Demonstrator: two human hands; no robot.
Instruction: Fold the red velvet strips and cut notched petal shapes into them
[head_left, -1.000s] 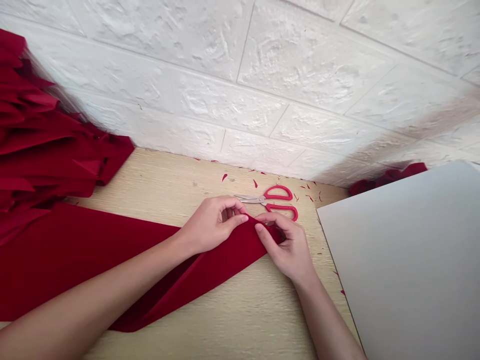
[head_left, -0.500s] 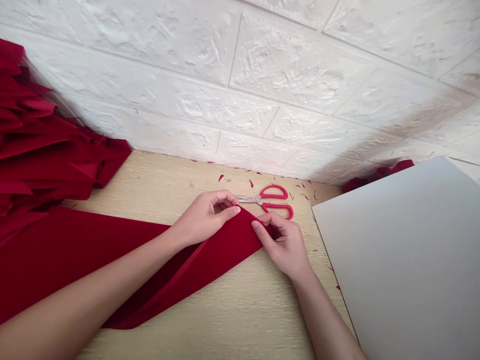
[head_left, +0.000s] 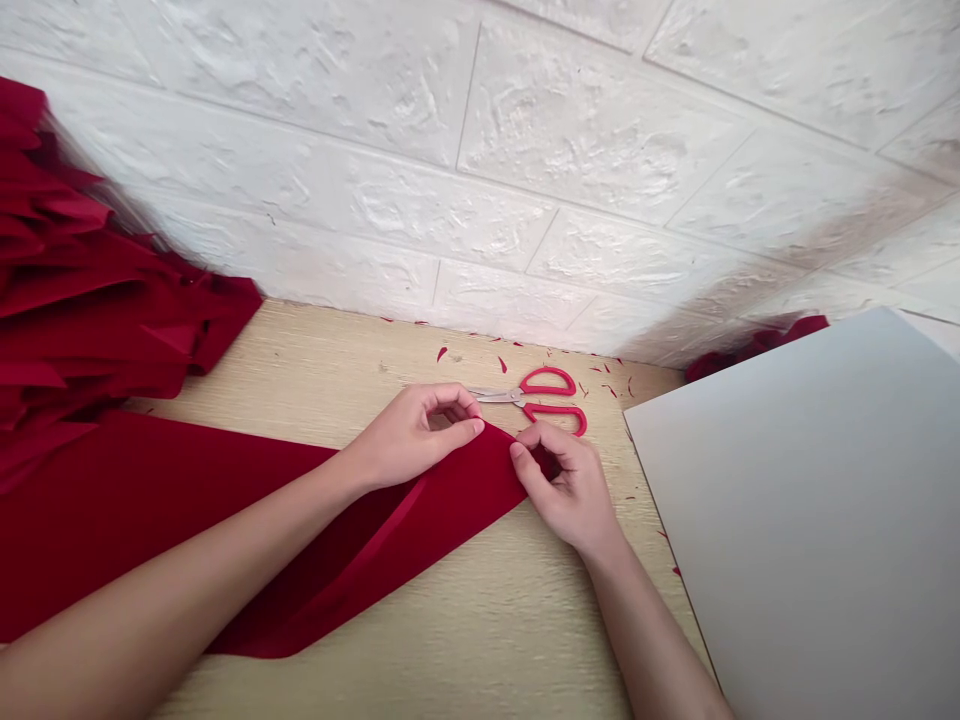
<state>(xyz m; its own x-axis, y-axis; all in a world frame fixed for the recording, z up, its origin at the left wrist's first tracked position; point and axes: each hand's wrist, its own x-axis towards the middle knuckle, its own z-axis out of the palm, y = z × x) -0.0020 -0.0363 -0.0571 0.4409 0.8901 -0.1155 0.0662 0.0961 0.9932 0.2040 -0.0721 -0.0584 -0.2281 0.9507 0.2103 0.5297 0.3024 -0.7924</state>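
A long strip of dark red felt lies folded along its length across the wooden table. My left hand pinches the strip's far end at its top edge, thumb and fingers closed on the cloth. My right hand pinches the same end just to the right, fingers curled on the felt. Red-handled scissors lie shut on the table right behind both hands, untouched.
A heap of red felt pieces is piled at the left against the white brick wall. A flat grey board covers the right side. More red cloth shows behind it. Small red scraps dot the table near the wall.
Both hands stay pinched on the strip's end with only slight finger shifts; the view has drifted a little. The scissors have not moved.
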